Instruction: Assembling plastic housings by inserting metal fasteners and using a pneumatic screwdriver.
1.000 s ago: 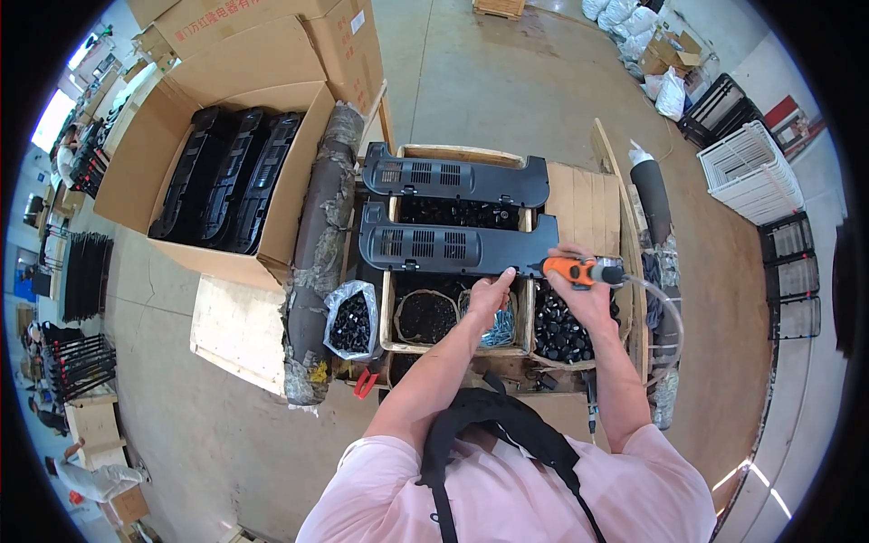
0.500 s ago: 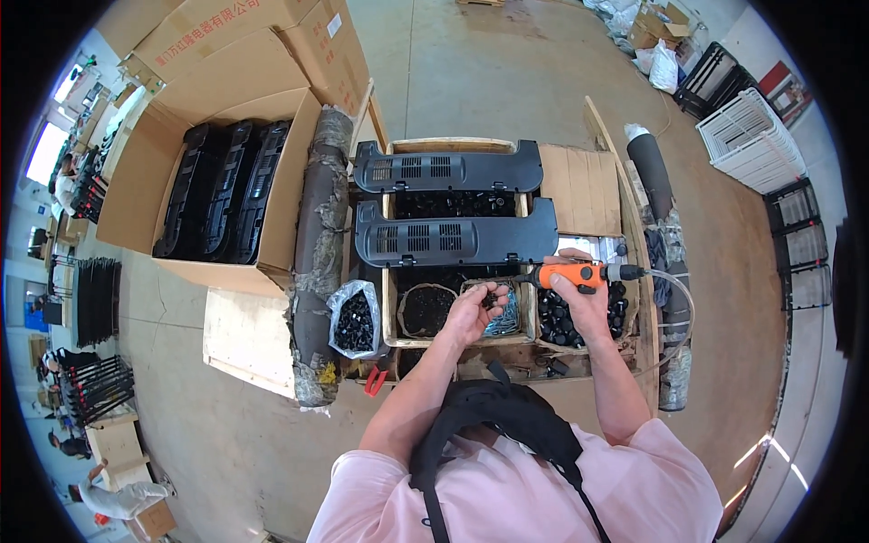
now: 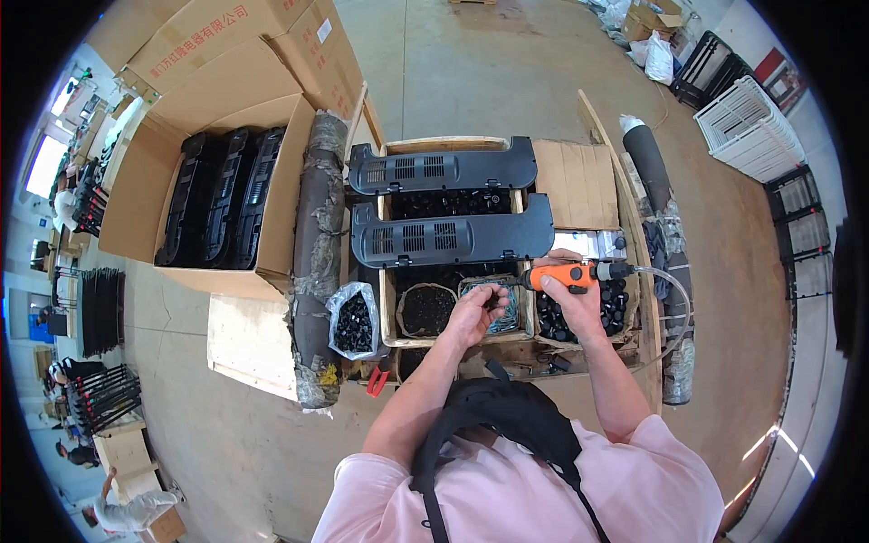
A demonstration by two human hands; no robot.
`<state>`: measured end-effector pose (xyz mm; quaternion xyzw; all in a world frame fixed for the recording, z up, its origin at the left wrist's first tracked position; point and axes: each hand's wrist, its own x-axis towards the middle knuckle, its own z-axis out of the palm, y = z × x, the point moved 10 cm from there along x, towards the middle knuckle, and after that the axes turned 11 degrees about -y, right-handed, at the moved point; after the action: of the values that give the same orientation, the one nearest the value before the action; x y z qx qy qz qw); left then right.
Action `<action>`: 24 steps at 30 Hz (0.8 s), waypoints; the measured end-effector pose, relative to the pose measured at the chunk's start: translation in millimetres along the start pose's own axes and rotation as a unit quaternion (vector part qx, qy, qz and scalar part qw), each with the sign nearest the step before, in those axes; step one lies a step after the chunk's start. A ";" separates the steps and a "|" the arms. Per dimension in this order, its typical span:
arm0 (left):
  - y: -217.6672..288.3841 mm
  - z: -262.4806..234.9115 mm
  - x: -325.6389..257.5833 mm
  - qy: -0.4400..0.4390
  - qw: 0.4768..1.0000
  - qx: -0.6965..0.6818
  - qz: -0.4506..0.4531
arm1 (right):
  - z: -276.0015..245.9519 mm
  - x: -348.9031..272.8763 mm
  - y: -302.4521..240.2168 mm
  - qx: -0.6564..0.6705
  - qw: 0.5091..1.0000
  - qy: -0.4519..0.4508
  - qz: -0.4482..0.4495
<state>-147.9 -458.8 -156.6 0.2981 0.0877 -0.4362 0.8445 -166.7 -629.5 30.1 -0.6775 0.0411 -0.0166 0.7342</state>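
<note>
The orange power driver (image 3: 561, 277) sits in my right hand (image 3: 579, 306), fingers wrapped round it, bit toward nine o'clock. From there, my left hand (image 3: 477, 314) is at eight o'clock, beside the bluish metal pieces (image 3: 509, 314), fingers curled inward; whether they pinch anything I cannot tell. The near black panel (image 3: 503, 233) lies at ten, another panel (image 3: 489, 170) beyond, an open carton (image 3: 215, 281) farther at nine.
</note>
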 end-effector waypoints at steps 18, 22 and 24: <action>-7.5 -13.0 15.3 0.044 0.994 -0.094 -0.017 | 0.5 0.3 2.2 -0.046 0.999 0.001 0.009; -6.9 -10.7 18.0 0.058 0.992 -0.113 -0.010 | 1.1 0.6 7.4 -0.061 0.998 -0.004 -0.009; -7.7 -13.1 19.2 0.060 0.991 -0.123 -0.007 | 2.4 2.0 7.7 -0.063 0.998 -0.001 -0.022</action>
<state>-141.0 -467.7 -178.3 0.2167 0.1929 -0.4096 0.8649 -164.7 -626.7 22.5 -0.7235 0.0263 -0.0293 0.6892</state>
